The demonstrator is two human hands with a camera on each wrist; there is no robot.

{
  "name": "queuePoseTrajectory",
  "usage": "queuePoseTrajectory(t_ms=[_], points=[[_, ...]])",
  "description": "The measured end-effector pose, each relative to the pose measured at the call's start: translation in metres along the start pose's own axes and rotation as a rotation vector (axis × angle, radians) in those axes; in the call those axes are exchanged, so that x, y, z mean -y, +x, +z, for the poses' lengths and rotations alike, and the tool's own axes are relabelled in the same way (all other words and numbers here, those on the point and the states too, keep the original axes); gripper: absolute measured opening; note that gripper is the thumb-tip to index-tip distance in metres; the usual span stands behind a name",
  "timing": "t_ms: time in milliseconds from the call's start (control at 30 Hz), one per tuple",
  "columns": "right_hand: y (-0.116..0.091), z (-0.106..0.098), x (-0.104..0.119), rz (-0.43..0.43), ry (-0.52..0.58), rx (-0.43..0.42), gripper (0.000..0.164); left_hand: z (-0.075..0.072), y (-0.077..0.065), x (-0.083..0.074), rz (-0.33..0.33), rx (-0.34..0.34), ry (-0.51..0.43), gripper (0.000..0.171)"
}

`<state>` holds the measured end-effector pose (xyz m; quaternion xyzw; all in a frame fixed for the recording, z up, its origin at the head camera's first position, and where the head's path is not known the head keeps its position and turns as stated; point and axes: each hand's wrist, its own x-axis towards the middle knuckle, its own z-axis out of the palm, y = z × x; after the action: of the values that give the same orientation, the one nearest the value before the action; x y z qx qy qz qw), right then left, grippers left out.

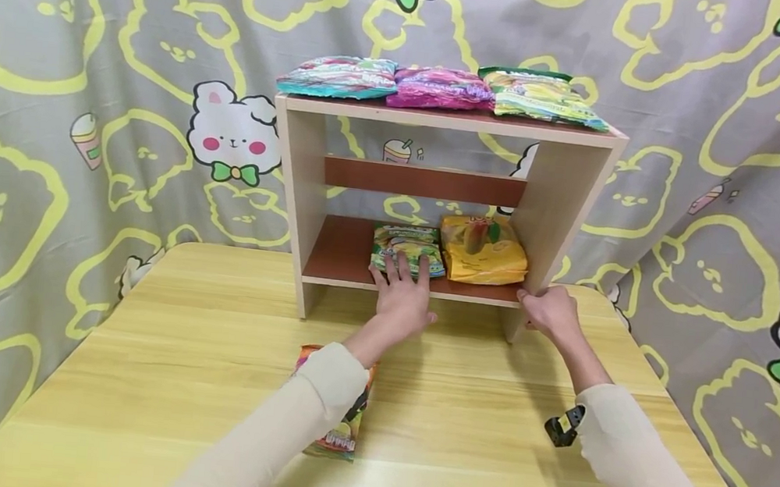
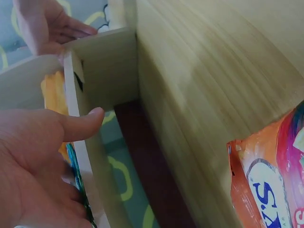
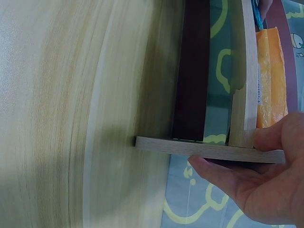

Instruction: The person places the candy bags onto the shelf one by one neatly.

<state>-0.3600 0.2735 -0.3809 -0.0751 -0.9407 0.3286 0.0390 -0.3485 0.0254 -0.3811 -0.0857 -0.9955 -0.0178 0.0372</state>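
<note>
A small two-tier shelf (image 1: 444, 120) stands on the table. My left hand (image 1: 404, 304) lies with spread, straight fingers over the front of a green candy bag (image 1: 408, 237) on the lower board. To the right of that bag is a yellow bag (image 1: 484, 251) with a mango picture, seen from the side in the right wrist view. My right hand (image 1: 553, 310) grips the shelf's right side panel (image 3: 204, 149), thumb inside and fingers behind. Under my left forearm lies an orange and multicoloured bag (image 1: 343, 435) on the table, partly hidden by the sleeve.
On the top board lie a teal-and-red bag (image 1: 341, 76), a pink-purple bag (image 1: 442, 89) and a green-yellow bag (image 1: 541, 98). A black clip-like device (image 1: 563, 428) is at my right cuff. Behind the wooden table (image 1: 213, 320) hangs a patterned grey curtain (image 1: 170, 34).
</note>
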Motion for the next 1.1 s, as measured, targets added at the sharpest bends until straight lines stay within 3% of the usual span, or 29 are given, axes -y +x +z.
queuePoseTrajectory(t_ms=[633, 933, 1100], points=[[0.0, 0.001, 0.002, -0.006, -0.005, -0.01, 0.046, 0.002, 0.006, -0.013, -0.024, -0.037, -0.055, 0.1], [0.0, 0.002, 0.0, -0.007, 0.004, 0.005, 0.046, 0.004, 0.006, -0.006, 0.011, -0.032, -0.063, 0.096], [0.0, 0.001, 0.0, -0.014, 0.005, 0.0, 0.043, 0.0, 0.007, -0.002, 0.039, -0.037, -0.122, 0.089]])
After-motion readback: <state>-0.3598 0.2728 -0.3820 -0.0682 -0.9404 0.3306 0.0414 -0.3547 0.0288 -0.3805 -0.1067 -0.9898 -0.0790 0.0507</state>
